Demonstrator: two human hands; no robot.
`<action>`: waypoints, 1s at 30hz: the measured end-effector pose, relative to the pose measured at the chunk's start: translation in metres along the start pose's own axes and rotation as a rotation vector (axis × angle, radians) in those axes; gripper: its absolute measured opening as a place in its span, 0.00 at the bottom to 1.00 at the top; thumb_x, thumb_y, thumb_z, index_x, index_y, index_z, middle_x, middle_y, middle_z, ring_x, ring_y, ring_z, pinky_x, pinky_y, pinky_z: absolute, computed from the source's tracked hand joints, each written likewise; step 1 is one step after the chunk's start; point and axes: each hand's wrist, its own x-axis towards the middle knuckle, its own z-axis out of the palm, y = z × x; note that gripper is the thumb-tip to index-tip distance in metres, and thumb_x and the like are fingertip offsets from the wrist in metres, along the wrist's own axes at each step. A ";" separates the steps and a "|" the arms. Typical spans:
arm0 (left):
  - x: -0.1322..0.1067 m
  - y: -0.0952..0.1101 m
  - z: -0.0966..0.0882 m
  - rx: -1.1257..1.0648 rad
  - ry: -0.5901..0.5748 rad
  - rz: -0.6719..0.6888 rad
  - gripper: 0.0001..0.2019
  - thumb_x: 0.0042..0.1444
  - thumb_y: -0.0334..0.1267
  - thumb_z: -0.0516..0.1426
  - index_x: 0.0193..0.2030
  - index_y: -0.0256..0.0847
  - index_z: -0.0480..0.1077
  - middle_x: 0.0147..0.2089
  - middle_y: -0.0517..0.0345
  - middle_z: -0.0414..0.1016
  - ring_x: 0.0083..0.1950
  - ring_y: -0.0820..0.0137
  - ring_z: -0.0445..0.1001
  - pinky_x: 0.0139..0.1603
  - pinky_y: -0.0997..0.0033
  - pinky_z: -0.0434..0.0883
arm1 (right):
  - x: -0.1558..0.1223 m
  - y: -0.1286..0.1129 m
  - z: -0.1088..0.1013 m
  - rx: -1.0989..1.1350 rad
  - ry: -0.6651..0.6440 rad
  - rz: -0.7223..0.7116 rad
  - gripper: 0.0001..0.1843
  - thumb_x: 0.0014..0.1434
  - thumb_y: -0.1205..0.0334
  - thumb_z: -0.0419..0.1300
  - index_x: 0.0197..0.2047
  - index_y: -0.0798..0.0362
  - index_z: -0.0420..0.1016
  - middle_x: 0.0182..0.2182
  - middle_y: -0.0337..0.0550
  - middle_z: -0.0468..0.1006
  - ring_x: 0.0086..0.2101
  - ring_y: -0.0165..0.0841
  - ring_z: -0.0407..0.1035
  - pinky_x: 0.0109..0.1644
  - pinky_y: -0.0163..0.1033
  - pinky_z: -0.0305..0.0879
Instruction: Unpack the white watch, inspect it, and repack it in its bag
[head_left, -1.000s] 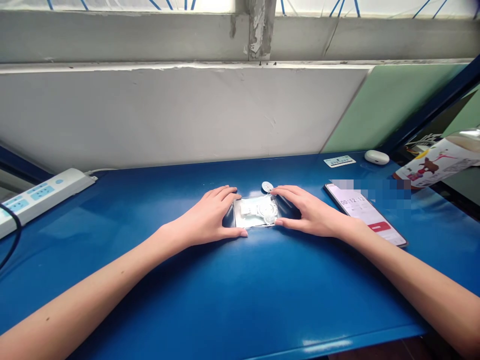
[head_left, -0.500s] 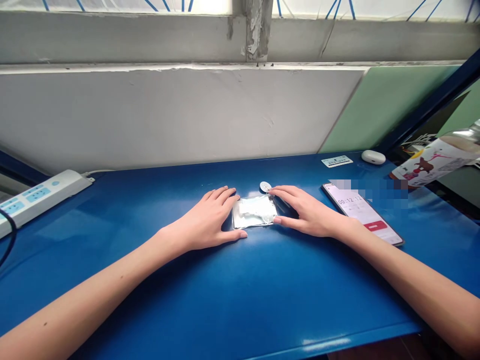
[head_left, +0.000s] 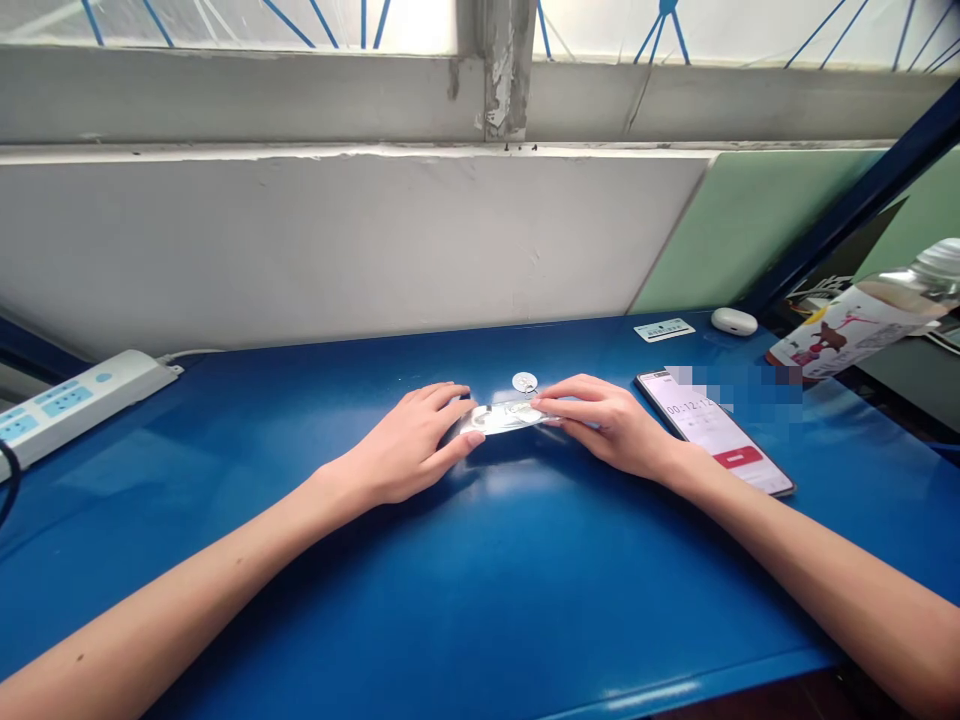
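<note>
A small clear plastic bag (head_left: 504,417) with white parts inside is held just above the blue table (head_left: 480,600), its near edge tipped up. My left hand (head_left: 409,445) pinches the bag's left end between thumb and fingers. My right hand (head_left: 611,425) pinches the right end the same way. A small round white disc (head_left: 524,381) lies on the table just behind the bag, close to my right fingertips.
A phone (head_left: 712,428) with a running timer lies to the right of my right hand. Farther back are a white card (head_left: 663,329) and a white earbud case (head_left: 734,321). A bottle (head_left: 862,320) lies at the far right, a power strip (head_left: 75,400) at the left.
The bag lay flat under both hands' fingertips; now both hands have pinched its ends and raised its near edge off the table. The view has tilted slightly.
</note>
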 end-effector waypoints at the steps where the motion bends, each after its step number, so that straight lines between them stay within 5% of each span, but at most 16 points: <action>1: 0.000 0.001 0.000 -0.018 0.044 0.021 0.24 0.70 0.51 0.46 0.61 0.37 0.68 0.65 0.41 0.67 0.68 0.52 0.62 0.66 0.47 0.63 | 0.001 -0.002 0.000 0.034 0.053 0.014 0.15 0.67 0.66 0.56 0.53 0.48 0.79 0.46 0.49 0.82 0.45 0.39 0.76 0.47 0.45 0.74; 8: 0.001 0.013 -0.001 -0.173 0.370 0.204 0.12 0.69 0.35 0.51 0.55 0.39 0.70 0.54 0.48 0.77 0.58 0.62 0.73 0.59 0.60 0.70 | 0.008 -0.016 -0.007 0.308 0.283 0.271 0.09 0.64 0.64 0.61 0.42 0.48 0.84 0.40 0.45 0.83 0.40 0.37 0.77 0.43 0.42 0.74; 12: 0.001 0.017 -0.005 -0.350 0.359 0.085 0.10 0.69 0.37 0.50 0.45 0.39 0.73 0.43 0.54 0.80 0.41 0.68 0.78 0.42 0.71 0.74 | 0.010 -0.019 -0.007 0.563 0.217 0.425 0.08 0.62 0.58 0.63 0.36 0.50 0.84 0.35 0.43 0.83 0.36 0.36 0.75 0.39 0.40 0.72; 14: 0.001 0.018 -0.006 -0.424 0.344 -0.005 0.10 0.69 0.39 0.51 0.48 0.39 0.72 0.39 0.56 0.80 0.37 0.70 0.78 0.38 0.73 0.74 | 0.011 -0.020 -0.007 0.687 0.147 0.527 0.10 0.61 0.55 0.64 0.37 0.52 0.84 0.33 0.43 0.82 0.34 0.34 0.74 0.37 0.40 0.71; 19: 0.000 0.015 -0.001 -0.416 0.378 0.010 0.29 0.61 0.39 0.59 0.67 0.41 0.57 0.47 0.54 0.78 0.45 0.67 0.78 0.50 0.67 0.75 | 0.012 -0.019 -0.005 0.832 0.016 0.674 0.15 0.59 0.50 0.65 0.39 0.54 0.83 0.31 0.42 0.82 0.30 0.32 0.72 0.35 0.39 0.70; 23: -0.002 0.012 0.005 -0.315 0.248 0.022 0.39 0.56 0.42 0.64 0.70 0.45 0.49 0.57 0.51 0.73 0.53 0.63 0.76 0.55 0.63 0.74 | 0.012 -0.019 -0.003 0.840 -0.031 0.703 0.16 0.58 0.49 0.65 0.36 0.55 0.82 0.29 0.42 0.80 0.30 0.33 0.73 0.35 0.39 0.71; 30: -0.001 0.012 0.008 -0.240 0.130 -0.032 0.31 0.55 0.45 0.64 0.63 0.43 0.60 0.62 0.48 0.69 0.62 0.57 0.70 0.61 0.57 0.70 | 0.008 -0.010 0.003 0.792 -0.028 0.706 0.17 0.58 0.50 0.65 0.42 0.55 0.81 0.35 0.45 0.82 0.32 0.34 0.75 0.35 0.39 0.73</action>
